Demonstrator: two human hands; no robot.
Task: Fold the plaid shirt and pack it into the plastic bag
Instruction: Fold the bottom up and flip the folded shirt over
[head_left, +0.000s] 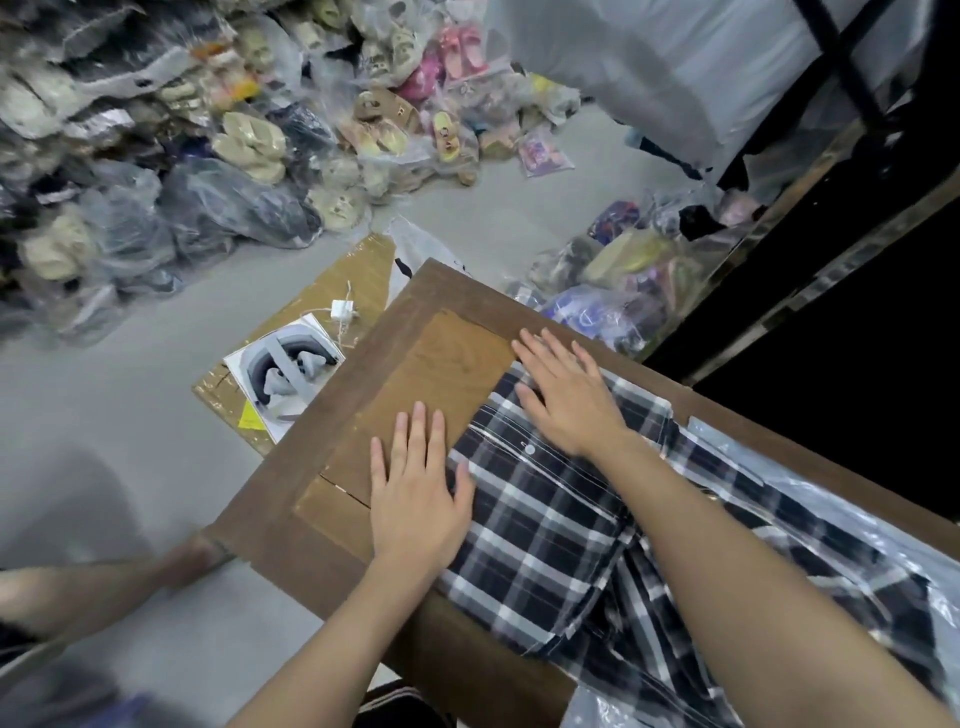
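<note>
A dark blue and white plaid shirt (540, 540) lies flat on a brown wooden table (291, 525), its button placket facing up. A clear plastic bag (810, 488) lies under and beside the shirt at the right. My left hand (415, 499) rests palm down, fingers spread, on the table at the shirt's left edge, its thumb touching the cloth. My right hand (566, 395) presses flat on the shirt's far end, fingers apart. Neither hand grips anything.
A cardboard sheet (332, 312) with a printed box (283, 374) and a white adapter (344, 310) lies on the grey floor beyond the table. Heaps of bagged shoes (208, 156) fill the back and right (623, 280). My foot (192, 561) stands left of the table.
</note>
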